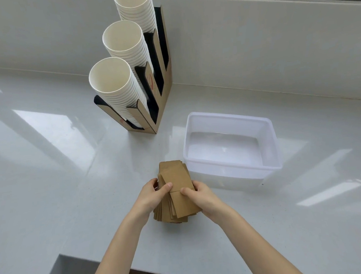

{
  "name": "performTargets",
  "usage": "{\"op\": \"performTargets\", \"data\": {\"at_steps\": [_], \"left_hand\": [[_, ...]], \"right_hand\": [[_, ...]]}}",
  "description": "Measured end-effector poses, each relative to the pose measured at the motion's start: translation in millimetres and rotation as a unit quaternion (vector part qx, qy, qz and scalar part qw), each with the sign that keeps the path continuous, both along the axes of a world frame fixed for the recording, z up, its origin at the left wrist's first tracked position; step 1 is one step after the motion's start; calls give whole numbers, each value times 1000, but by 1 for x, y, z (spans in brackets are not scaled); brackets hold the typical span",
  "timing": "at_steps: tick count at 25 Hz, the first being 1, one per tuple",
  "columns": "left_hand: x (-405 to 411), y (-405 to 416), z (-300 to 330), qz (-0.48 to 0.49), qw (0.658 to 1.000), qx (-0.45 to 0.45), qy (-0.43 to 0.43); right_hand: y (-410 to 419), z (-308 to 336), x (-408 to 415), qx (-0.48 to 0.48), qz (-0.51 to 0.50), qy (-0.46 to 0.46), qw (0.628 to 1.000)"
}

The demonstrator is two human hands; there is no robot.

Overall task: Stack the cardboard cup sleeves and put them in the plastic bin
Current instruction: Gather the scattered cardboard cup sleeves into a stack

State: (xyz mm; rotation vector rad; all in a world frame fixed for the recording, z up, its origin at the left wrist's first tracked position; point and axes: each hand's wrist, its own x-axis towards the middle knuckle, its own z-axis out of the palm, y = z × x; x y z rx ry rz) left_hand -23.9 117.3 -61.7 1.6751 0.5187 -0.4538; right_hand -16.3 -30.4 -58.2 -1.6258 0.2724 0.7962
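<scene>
A loose stack of brown cardboard cup sleeves [176,180] lies flat on the white counter, its edges fanned and uneven. My left hand [151,197] grips the stack's left side with the thumb on top. From the right, my right hand [200,194] holds the other side, thumb pressed on the top sleeve. The translucent white plastic bin [233,169] stands just right of the stack, touching distance away, with nothing inside.
A cardboard cup holder [160,99] with three tall stacks of white paper cups [116,81] stands behind the sleeves to the left. The counter's front edge has a notch [62,258] at lower left. A wall ledge runs along the back.
</scene>
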Motion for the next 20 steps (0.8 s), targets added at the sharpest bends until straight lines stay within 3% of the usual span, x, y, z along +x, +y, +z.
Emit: {"op": "performTargets", "data": {"at_steps": [10, 20], "left_hand": [[-6, -7, 9, 28, 994, -98, 32], [-19, -1, 5, 7, 986, -165, -15]], "right_hand": [[14, -12, -4, -90, 62, -33, 993], [-10, -15, -8, 83, 31, -8, 996]]}}
